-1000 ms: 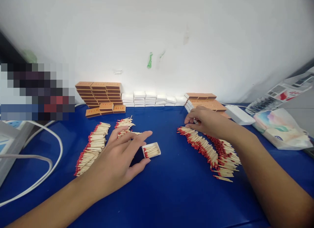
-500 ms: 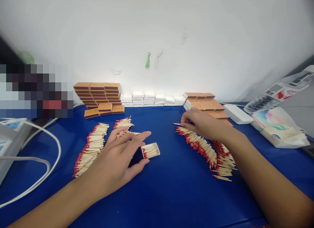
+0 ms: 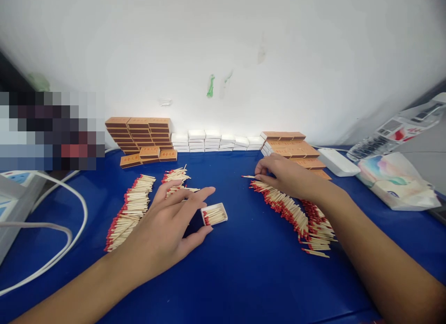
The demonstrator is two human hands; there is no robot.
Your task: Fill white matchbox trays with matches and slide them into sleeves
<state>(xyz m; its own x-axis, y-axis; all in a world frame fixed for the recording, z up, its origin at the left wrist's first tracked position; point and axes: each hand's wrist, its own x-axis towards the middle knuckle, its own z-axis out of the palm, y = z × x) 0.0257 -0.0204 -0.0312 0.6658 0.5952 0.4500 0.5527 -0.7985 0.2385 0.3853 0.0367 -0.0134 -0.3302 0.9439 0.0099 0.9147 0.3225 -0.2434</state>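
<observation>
From my end I see bare-wood matches (image 3: 278,201), matt cardbd boxes (image 3: 159,132), smooth white card trays (image 3: 196,142), glossy blue tabletop (image 3: 237,277). Btl (image 3: 369,146): clear shiny plastic; tissue pk (image 3: 393,175): soft, wrinkled film; wall (image 3: 223,41): matt, smooth w/ a few scuffs.

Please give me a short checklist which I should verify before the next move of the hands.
1. Single match gripped: ok; the right hand pinches it, red head pointing left.
2. Tray facing up: ok; it lies open side up on the blue table.
3. Heads in the tray aligned: ok; the visible red ones are at its left end.
4. Tray steadied: cannot tell; the left hand has thumb and fingers around its left end, but firm contact is unclear.
5. Right-side matches tidy: not ok; a few lie apart at the near end.
</observation>
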